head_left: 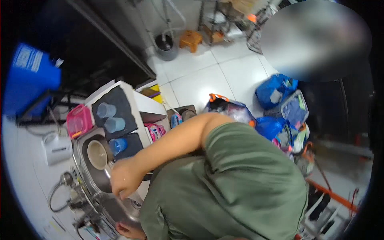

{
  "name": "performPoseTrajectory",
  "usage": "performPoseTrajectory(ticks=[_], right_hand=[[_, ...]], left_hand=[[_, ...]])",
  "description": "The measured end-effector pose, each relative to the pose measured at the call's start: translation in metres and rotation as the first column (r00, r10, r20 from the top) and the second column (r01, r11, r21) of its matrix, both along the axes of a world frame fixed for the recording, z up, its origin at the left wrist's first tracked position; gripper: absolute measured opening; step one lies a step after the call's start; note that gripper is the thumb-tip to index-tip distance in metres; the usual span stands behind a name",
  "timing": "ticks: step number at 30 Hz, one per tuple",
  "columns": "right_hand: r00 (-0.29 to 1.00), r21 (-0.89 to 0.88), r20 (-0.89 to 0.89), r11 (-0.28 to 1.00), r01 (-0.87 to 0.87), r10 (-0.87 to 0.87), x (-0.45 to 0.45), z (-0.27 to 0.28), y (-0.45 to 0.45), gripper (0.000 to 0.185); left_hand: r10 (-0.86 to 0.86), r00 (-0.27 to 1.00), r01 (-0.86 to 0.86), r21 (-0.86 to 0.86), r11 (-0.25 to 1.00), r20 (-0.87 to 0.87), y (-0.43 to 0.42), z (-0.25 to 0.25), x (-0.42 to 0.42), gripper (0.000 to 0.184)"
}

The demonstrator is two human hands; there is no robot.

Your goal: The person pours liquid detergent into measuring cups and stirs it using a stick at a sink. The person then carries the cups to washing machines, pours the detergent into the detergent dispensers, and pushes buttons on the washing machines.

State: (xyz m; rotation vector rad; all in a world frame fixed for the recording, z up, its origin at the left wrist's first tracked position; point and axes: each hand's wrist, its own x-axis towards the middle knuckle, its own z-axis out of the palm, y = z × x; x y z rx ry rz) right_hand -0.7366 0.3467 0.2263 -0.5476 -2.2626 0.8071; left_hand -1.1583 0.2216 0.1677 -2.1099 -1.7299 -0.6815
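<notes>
My right hand (127, 178) reaches over the steel sink (105, 179), its fingers curled down and closed. A pale, see-through shape shows just under the fingers, too blurred to name. Lower in the view, my left hand (130, 231) is at the sink's near edge, partly cut off by the shirt, with its fingers curled; whatever they hold is hidden. A beige bowl (98, 155) rests in the far end of the sink, beside the right hand. Near it, a blue cup (117, 147) stands on a dark mat (132, 145).
Two translucent cups (115, 125) stand on the dark-topped counter. A pink basket (78, 121), a white jug (57, 148) and a faucet (67, 179) line the sink's back. On the floor lie several full bags (276, 128). Another person, blurred, is at upper right.
</notes>
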Motion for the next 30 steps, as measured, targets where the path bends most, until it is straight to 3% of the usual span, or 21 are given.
performPoseTrajectory(ticks=[2, 4, 6, 8, 12, 14, 18, 22, 30], right_hand=[[0.944, -0.002, -0.222, 0.968, 0.250, -0.244, 0.067, -0.026, -0.012, 0.023], [0.859, -0.157, -0.093, 0.859, 0.486, -0.503, 0.132, -0.036, -0.052, 0.022], [0.738, -0.387, 0.158, 0.647, 0.657, -0.656, 0.179, -0.049, -0.101, 0.021], [0.604, -0.516, 0.425, 0.368, 0.773, -0.674, 0.211, -0.074, -0.156, 0.025], [0.605, -0.726, 0.563, 0.013, 0.687, -0.563, 0.241, -0.073, -0.258, 0.023], [0.668, -0.811, 0.506, -0.037, 0.584, -0.545, 0.237, -0.067, -0.285, 0.021], [0.543, -0.810, 0.505, -0.152, 0.567, -0.671, 0.220, -0.059, -0.304, 0.023], [0.522, -0.842, 0.451, -0.150, 0.519, -0.724, 0.216, -0.050, -0.308, 0.025], [0.519, -0.715, 0.625, -0.160, 0.680, -0.583, 0.220, -0.052, -0.294, 0.036]], left_hand=[[0.136, 0.973, -0.069, -0.328, 0.942, 0.187, 0.023, -0.001, 0.039, 0.041], [0.139, 0.962, -0.018, -0.454, 0.891, 0.234, 0.054, -0.006, 0.082, 0.041], [0.080, 0.968, 0.059, -0.519, 0.852, 0.240, 0.084, -0.009, 0.112, 0.041], [0.009, 0.960, 0.160, -0.576, 0.802, 0.279, 0.114, -0.017, 0.150, 0.041], [-0.123, 0.943, 0.304, -0.649, 0.698, 0.310, 0.157, -0.030, 0.209, 0.041], [-0.183, 0.927, 0.365, -0.675, 0.641, 0.328, 0.172, -0.035, 0.235, 0.041], [-0.299, 0.884, 0.466, -0.705, 0.535, 0.358, 0.195, -0.038, 0.279, 0.041], [-0.374, 0.844, 0.527, -0.725, 0.444, 0.384, 0.208, -0.036, 0.306, 0.041], [-0.391, 0.819, 0.553, -0.760, 0.341, 0.421, 0.217, -0.035, 0.318, 0.040]])
